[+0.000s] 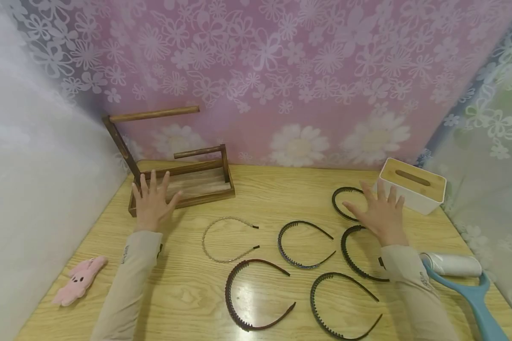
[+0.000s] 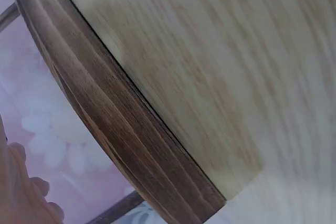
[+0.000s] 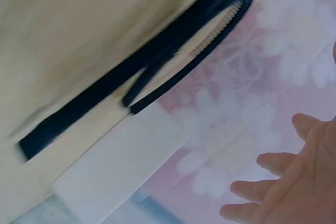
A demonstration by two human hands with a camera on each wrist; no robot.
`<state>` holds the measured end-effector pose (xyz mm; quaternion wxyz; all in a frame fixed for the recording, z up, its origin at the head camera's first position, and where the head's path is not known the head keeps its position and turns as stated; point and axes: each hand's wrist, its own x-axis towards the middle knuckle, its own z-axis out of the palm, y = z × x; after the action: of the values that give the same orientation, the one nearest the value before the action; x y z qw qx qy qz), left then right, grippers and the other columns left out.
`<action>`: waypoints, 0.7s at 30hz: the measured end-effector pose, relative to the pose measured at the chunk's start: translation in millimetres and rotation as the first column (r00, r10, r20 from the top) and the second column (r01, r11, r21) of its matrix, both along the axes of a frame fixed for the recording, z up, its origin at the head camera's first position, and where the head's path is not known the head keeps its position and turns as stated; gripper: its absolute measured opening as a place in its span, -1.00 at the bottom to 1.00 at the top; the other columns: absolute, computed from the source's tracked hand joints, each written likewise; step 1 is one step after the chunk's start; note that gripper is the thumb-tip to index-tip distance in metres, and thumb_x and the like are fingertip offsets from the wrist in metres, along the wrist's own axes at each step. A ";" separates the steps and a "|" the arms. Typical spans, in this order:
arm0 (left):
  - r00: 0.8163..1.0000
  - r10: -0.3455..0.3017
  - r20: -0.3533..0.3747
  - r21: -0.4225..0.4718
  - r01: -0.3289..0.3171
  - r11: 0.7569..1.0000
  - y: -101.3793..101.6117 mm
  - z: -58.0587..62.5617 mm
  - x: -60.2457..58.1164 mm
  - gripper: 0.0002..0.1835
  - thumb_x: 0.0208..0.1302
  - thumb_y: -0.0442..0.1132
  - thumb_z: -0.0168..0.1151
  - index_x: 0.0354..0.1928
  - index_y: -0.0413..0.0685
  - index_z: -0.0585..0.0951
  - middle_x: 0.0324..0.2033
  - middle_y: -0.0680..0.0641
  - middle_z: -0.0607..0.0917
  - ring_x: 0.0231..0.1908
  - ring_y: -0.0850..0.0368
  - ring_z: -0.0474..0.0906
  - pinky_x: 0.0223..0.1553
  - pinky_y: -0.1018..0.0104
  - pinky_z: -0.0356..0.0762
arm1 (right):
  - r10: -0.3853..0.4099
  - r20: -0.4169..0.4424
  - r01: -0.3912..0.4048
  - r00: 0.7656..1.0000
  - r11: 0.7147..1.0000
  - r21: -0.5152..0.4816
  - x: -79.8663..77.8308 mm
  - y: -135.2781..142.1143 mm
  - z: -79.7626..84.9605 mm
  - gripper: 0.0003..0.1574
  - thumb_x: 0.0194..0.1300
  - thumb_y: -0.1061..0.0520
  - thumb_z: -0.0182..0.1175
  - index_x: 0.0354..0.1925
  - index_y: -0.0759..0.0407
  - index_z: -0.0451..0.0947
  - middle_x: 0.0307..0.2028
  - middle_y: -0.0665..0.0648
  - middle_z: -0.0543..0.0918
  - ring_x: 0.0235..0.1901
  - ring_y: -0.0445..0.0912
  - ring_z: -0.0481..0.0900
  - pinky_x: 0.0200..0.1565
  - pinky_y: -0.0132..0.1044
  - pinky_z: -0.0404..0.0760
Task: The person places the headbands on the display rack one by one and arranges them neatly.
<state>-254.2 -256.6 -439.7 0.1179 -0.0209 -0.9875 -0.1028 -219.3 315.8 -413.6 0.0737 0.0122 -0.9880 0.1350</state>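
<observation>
With fingers spread, my left hand (image 1: 151, 204) is in front of the left end of a dark wooden rack (image 1: 209, 195) with two pegs. In the left wrist view the rack's side board (image 2: 121, 98) lies beside the fingers (image 2: 23, 192). My right hand (image 1: 380, 217), also spread and holding nothing, is over a black headband (image 1: 334, 201) and near another black headband (image 1: 344, 251). Several more headbands lie on the table: a clear beaded headband (image 1: 203, 241), a bluish headband (image 1: 279, 241), a dark red headband (image 1: 228, 291) and a dark toothed headband (image 1: 313, 303).
A white tissue box (image 1: 422, 201) with a wooden lid stands at the back right. A blue-handled lint roller (image 1: 456, 264) lies at the right edge, partly behind the right sleeve. A pink plush toy (image 1: 78, 280) lies at left. Floral cloth (image 1: 273, 85) hangs behind the table.
</observation>
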 end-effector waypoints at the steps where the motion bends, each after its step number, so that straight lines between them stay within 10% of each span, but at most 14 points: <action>1: 1.000 0.007 0.008 0.017 -0.007 1.000 -1.2 0.1 0.9 -0.18 0.46 0.29 -0.22 0.57 0.10 -0.16 0.52 -0.35 -0.23 0.47 -0.47 -0.38 0.38 -0.43 -0.47 | 0.009 0.000 -0.009 1.000 1.000 0.002 -3.3 -4.8 1.4 0.13 0.30 -0.54 -0.08 0.56 -0.02 -0.14 0.47 0.57 -0.20 0.39 0.61 -0.35 0.25 0.57 -0.33; 11: 0.996 0.068 0.061 0.302 -0.084 0.950 -16.6 2.1 4.4 -0.17 0.53 0.21 -0.36 0.53 -0.23 -0.24 0.47 -0.50 -0.26 0.44 -0.53 -0.41 0.39 -0.41 -0.38 | 0.131 0.048 -0.128 0.990 0.989 -0.069 -49.6 -71.6 17.3 0.16 0.32 -0.57 -0.16 0.55 0.12 -0.11 0.46 0.51 0.01 0.42 0.47 -0.10 0.38 0.40 -0.18; 21: 0.966 0.243 0.090 0.568 -0.250 0.784 -27.6 -7.1 12.5 -0.27 0.48 -0.18 -0.12 0.49 -0.41 -0.12 0.46 -0.53 -0.23 0.45 -0.53 -0.31 0.41 -0.39 -0.25 | 0.344 0.204 -0.248 0.917 0.890 -0.383 -74.4 -176.1 7.3 0.00 0.42 -0.38 -0.07 0.55 0.05 -0.13 0.51 0.31 0.05 0.48 0.27 0.02 0.41 0.29 0.05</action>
<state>-241.7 -284.2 -446.8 0.1250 0.1455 -0.9050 -0.3798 -293.6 139.6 -406.3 -0.0805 0.1323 -0.9352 0.3184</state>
